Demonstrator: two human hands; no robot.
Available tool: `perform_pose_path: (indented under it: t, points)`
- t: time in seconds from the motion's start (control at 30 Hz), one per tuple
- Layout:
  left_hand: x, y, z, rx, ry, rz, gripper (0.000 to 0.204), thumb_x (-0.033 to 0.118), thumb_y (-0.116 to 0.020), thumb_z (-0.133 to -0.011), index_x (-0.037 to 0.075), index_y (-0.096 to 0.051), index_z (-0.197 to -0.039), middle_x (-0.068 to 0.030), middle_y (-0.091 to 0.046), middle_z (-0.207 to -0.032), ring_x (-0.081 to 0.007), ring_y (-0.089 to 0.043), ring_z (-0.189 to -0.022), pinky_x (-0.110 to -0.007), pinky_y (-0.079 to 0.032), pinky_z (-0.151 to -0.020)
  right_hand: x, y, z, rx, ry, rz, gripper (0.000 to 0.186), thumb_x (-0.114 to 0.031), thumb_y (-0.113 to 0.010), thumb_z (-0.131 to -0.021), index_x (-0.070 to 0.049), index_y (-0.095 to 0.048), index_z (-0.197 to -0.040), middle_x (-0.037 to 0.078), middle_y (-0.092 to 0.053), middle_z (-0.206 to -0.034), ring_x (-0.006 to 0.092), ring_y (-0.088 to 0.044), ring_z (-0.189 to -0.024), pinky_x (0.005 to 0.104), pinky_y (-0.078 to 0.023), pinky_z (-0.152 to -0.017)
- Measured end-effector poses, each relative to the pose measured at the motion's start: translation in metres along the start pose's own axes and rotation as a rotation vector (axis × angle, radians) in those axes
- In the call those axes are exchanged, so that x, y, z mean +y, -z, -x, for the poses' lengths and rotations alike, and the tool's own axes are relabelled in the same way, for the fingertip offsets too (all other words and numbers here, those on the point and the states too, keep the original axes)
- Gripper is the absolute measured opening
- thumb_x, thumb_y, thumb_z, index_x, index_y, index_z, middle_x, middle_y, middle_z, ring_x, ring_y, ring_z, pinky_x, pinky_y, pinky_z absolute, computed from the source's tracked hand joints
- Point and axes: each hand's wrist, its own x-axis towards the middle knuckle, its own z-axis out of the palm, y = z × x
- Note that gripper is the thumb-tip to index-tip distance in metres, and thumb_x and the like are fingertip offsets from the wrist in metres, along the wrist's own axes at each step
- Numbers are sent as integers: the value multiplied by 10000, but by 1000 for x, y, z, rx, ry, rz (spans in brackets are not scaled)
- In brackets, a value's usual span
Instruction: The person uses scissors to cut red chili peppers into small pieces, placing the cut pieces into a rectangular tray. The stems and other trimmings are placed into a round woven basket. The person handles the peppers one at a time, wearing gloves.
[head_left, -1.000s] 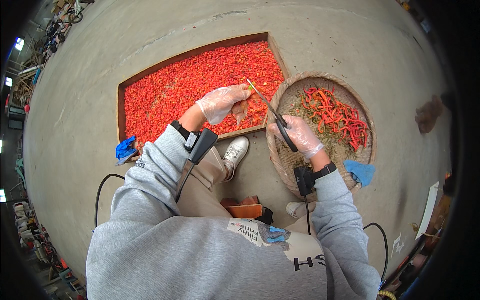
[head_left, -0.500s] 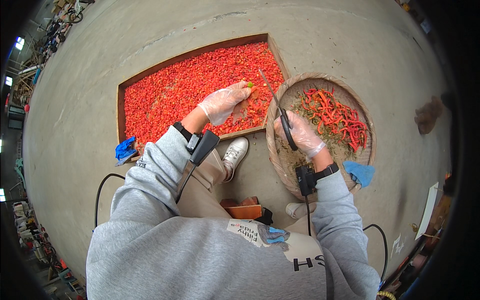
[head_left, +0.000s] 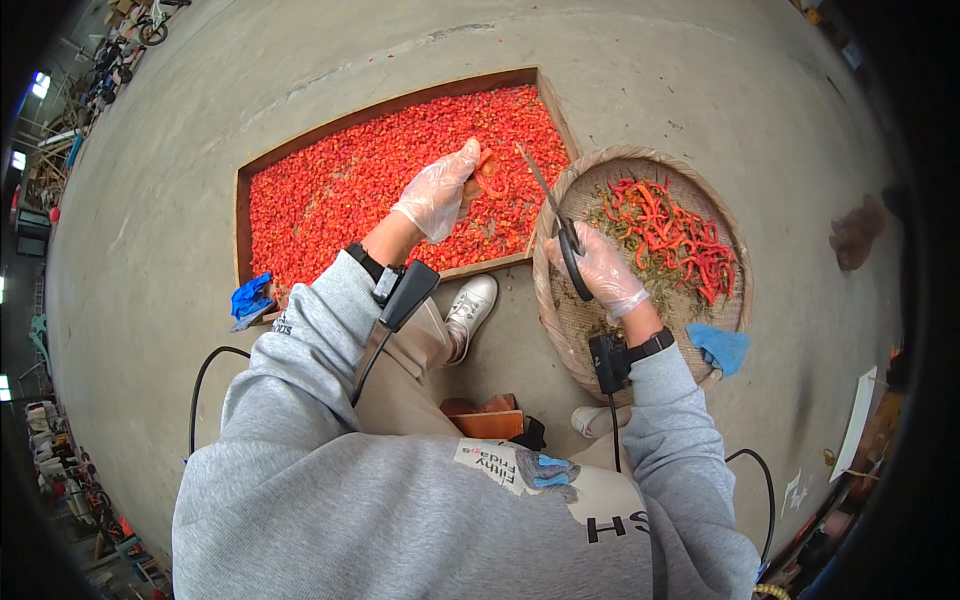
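Observation:
In a clear plastic glove, my left hand [head_left: 438, 195] hovers over a shallow wooden tray [head_left: 385, 100] full of chopped red chili pieces [head_left: 340, 185]. Its fingers are closed round a red chili pepper [head_left: 494, 188], partly hidden, which curves out beside the fingertips. My right hand [head_left: 598, 268], gloved the same way, grips black-handled scissors [head_left: 572, 255] above the left part of a round woven basket [head_left: 735, 215]. The scissor blades point up and left, toward the tray's right end. Whole red chilies [head_left: 665, 235] lie heaped in the basket among bits of stem.
A blue cloth [head_left: 718, 347] hangs over the basket's near right rim. Blue crumpled plastic [head_left: 250, 297] lies by the tray's near left corner. My shoe [head_left: 472, 303] stands between tray and basket. A small orange-brown box [head_left: 485, 420] is by my legs, and cables trail from my wrists.
My left hand has moved slightly left and up, turning a little. The green tip at its fingertips no longer shows. My right hand and the scissors have hardly moved.

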Motion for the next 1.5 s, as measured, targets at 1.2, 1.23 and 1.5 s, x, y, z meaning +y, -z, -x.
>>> perform_pose_path:
  t: [1.2,1.23,1.5]
  points:
    - [8,-1,-1,-157,-120,134,244,288,-533,-927,67,-563,-1025,-2,-524,-785,-54,-359,-519,-212,-303,-457,-4,1,0,31,45,54,334,-322,-670,-843,-25,-525,-799,45,-499,-667,145,-475,-618,315,-408,-580]
    - [9,1,-1,-109,-116,0,243,282,-530,-927,68,-563,-1037,-4,-527,-794,-57,-381,-536,-219,-325,-476,-3,4,0,31,32,104,346,-321,-680,-831,-16,-520,-798,73,-513,-666,172,-492,-612,333,-418,-585]
    - [5,-8,-1,55,-355,-697,252,255,-527,-923,30,-562,-1031,-51,-529,-772,-126,-475,-725,-288,-416,-665,3,4,1,261,182,453,450,-368,-748,-749,4,-501,-798,152,-562,-634,351,-587,-631,418,-462,-587]
